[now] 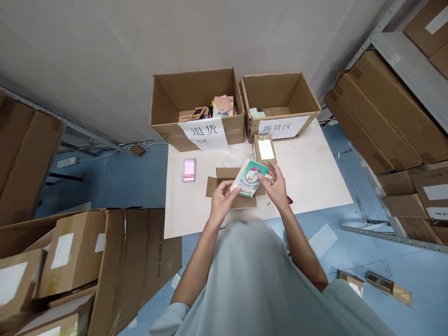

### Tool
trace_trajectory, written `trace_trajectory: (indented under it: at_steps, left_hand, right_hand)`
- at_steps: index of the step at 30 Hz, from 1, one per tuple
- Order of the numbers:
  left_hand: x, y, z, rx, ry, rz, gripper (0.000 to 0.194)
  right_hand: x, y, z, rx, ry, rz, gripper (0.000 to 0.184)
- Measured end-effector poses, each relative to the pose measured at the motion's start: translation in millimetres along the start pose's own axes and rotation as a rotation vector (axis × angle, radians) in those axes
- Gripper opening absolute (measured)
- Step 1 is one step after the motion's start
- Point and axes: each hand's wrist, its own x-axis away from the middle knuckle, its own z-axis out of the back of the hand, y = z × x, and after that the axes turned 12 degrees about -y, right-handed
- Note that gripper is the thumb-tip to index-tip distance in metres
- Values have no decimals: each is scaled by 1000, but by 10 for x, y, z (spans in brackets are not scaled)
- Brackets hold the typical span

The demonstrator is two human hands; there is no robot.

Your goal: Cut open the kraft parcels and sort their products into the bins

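A flat teal-and-white printed package (250, 177) with a round picture is held between my two hands, tilted above the table. My left hand (224, 198) pinches its lower left corner, thumb on top. On its right edge, my right hand (275, 185) grips with the thumb across the front. Directly beneath it, a small cardboard box (243, 202) lies with its flaps spread open; the package partly hides its inside. Just beyond stands another small carton (265, 148) with a white label. A red and black object (290, 200) shows partly beside my right wrist.
At the table's (189, 210) back stand two large open boxes with paper signs: the left box (168, 135) holds assorted packages, the right box (308, 105) a few items. A phone-like object (189, 170) lies at left. A carton-filled box (133, 261) stands lower left; shelved cartons (388, 112) flank the right.
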Motion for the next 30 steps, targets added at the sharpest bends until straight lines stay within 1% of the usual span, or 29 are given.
trace_trajectory:
  at_steps: [1, 2, 4, 6, 8, 9, 10, 11, 12, 13, 15, 16, 18, 20, 22, 26, 30]
  left_hand:
    - [-29, 33, 33, -112, -18, -47, 51]
    - [-56, 78, 72, -234, -43, -97, 45]
    - [-101, 197, 152, -475, -117, -181, 35]
    - [-140, 324, 217, -658, -206, -228, 28]
    - [-184, 425, 260, -761, -269, -259, 26]
    - [-209, 459, 275, -785, -275, -277, 26]
    - [-236, 480, 285, -793, -257, -299, 27]
    - [-265, 490, 294, -785, -213, -320, 29]
    - [-295, 489, 300, -761, -146, -334, 35]
    - [-324, 480, 303, -717, -64, -337, 43]
    - [-380, 448, 302, -574, 84, -299, 63]
    - [-405, 430, 294, -490, 124, -263, 70]
    - [-447, 404, 264, -336, 124, -186, 75]
    - [-482, 400, 216, -231, 77, -135, 73]
    - [-516, 414, 163, -170, 47, -120, 71]
    - [-596, 443, 99, -144, 51, -134, 70]
    - [-661, 432, 106, -164, 72, -139, 64]
  right_hand:
    - [-13, 15, 75, 164, 0, 56, 73]
    - [-20, 23, 144, 327, -31, 113, 70]
    - [-22, 32, 257, 587, -174, 208, 61]
    - [-20, 56, 322, 720, -328, 253, 55]
    - [-29, 107, 336, 732, -419, 249, 47]
    - [-39, 138, 325, 693, -434, 235, 42]
    - [-50, 169, 302, 625, -425, 215, 35]
    - [-62, 196, 270, 528, -399, 183, 30]
    - [-72, 216, 228, 401, -360, 138, 29]
    - [-78, 227, 179, 251, -318, 82, 34]
    - [-80, 222, 72, -67, -255, -51, 49]
    - [-77, 209, 21, -212, -236, -113, 56]
    - [-70, 171, -65, -414, -212, -199, 62]
    - [-73, 134, -118, -501, -191, -230, 62]
    - [-90, 111, -140, -527, -182, -227, 59]
    - [-140, 103, -127, -526, -183, -207, 56]
    - [-174, 71, -75, -481, -185, -197, 57]
